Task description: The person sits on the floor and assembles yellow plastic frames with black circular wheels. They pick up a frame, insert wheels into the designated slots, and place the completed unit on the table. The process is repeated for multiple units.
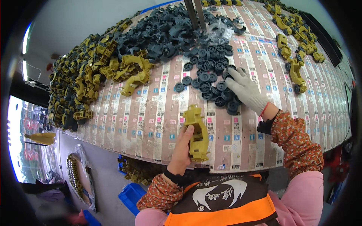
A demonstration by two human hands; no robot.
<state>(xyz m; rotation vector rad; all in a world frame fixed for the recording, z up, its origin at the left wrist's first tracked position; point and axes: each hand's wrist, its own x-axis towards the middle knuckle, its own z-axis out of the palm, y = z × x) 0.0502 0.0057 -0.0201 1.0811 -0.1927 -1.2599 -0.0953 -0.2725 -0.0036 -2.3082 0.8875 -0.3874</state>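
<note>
My bare left hand (181, 147) is closed round a yellow plastic toy vehicle body (200, 140), held lengthwise above the near edge of the table, its hollow side in view. My right hand (245, 89), in a pale knitted glove, reaches over a heap of small black toy wheels (205, 77). Its fingers are stretched out and somewhat apart, with the tips touching wheels on the heap's right side. Whether a wheel is under the fingertips is hidden.
Dark plastic parts (151, 35) are piled at the back, beside a metal post (198, 15). Yellow vehicle bodies (81, 81) crowd the left side. Bodies with black wheels (296, 75) lie along the right. A blue bin (132, 196) stands on the floor below the table (147, 124).
</note>
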